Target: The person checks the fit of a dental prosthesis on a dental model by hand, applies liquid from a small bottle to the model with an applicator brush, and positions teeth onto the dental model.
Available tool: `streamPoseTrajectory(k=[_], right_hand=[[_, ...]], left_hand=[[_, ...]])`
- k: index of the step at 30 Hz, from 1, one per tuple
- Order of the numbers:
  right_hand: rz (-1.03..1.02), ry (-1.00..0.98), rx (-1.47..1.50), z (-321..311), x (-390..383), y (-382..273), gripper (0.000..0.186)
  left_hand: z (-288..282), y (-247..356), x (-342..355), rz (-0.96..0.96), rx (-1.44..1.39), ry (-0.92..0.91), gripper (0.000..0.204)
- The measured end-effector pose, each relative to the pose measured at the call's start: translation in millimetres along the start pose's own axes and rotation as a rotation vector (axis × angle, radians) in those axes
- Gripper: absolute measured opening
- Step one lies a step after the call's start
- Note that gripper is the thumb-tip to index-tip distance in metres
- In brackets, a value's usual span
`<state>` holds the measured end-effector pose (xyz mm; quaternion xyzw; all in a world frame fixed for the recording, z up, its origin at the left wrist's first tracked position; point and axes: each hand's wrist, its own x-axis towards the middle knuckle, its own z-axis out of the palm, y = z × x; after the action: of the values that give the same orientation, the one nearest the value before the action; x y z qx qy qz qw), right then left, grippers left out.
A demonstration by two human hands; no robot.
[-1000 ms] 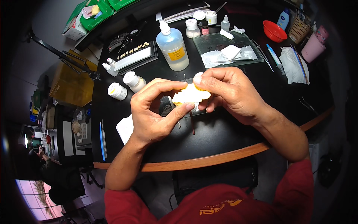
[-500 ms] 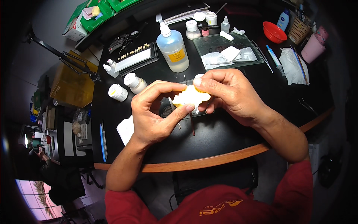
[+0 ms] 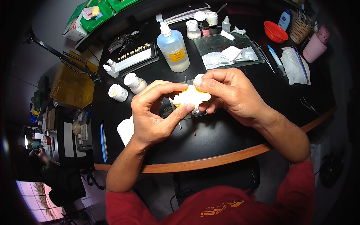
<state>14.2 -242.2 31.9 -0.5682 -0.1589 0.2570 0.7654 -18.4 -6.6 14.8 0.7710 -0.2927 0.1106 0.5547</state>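
The left hand (image 3: 147,112) grips a glaring white piece (image 3: 191,97), yellow at its edges, thumb at 6 o'clock and index finger at 11; the right hand (image 3: 237,92) holds it from 3 o'clock. The piece is above the table (image 3: 225,140). From it, a large bottle (image 3: 173,50) stands at 11 o'clock, a red bowl (image 3: 276,32) at 2.

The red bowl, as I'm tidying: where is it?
In the head view, the red bowl stands at upper right, beside the blue bottle and left of the woven holder.
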Motion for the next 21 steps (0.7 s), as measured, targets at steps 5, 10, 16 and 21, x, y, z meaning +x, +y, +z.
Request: streamPoseTrajectory(k=[5,10,16,21], right_hand=[[-0.008,0.000,-0.002,1.7,-0.9,-1.6,0.028],[0.002,0.001,-0.006,0.0,-0.1,-0.7,0.028],[0.000,0.007,-0.002,1.3,-0.9,-0.8,0.028],[0.005,0.002,-0.003,0.9,0.0,-0.8,0.028]], left_hand=[[10.5,3.0,1.3,0.007,-0.045,0.119,0.047],[13.2,1.1,0.7,-0.029,-0.102,0.165,0.047],[6.0,-2.4,2.5,0.055,-0.017,0.081,0.041],[9.1,2.1,0.4,-0.007,-0.059,0.119,0.041]])
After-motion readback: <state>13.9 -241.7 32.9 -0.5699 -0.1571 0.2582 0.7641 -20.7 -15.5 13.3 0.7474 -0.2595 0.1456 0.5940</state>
